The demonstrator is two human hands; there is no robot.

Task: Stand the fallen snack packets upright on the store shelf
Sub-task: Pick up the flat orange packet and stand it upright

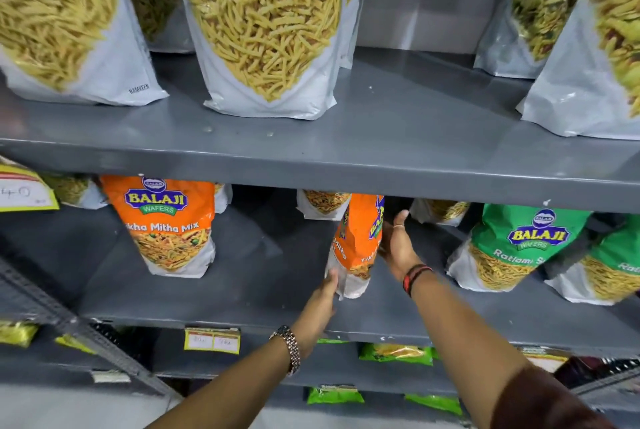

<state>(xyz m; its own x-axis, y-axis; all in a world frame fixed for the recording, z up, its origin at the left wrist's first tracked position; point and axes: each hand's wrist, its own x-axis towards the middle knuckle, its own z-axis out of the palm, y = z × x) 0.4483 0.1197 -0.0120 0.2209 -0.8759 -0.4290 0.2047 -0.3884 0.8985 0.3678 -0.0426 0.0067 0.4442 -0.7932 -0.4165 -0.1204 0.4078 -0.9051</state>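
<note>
We are holding the orange packet (356,241) between both hands on the middle shelf (242,290), about midway along it and near its front edge, because it is narrow side on to us and would likely tip without support. Our left hand (320,304) is pressing flat fingers against its white base, steadying the foot. Our right hand (398,248) is lying spread open along its right side, thumb up, keeping the top from leaning. The other orange packet (169,224) is standing upright toward the left end, and a green packet (512,248) is leaning toward the right end.
</note>
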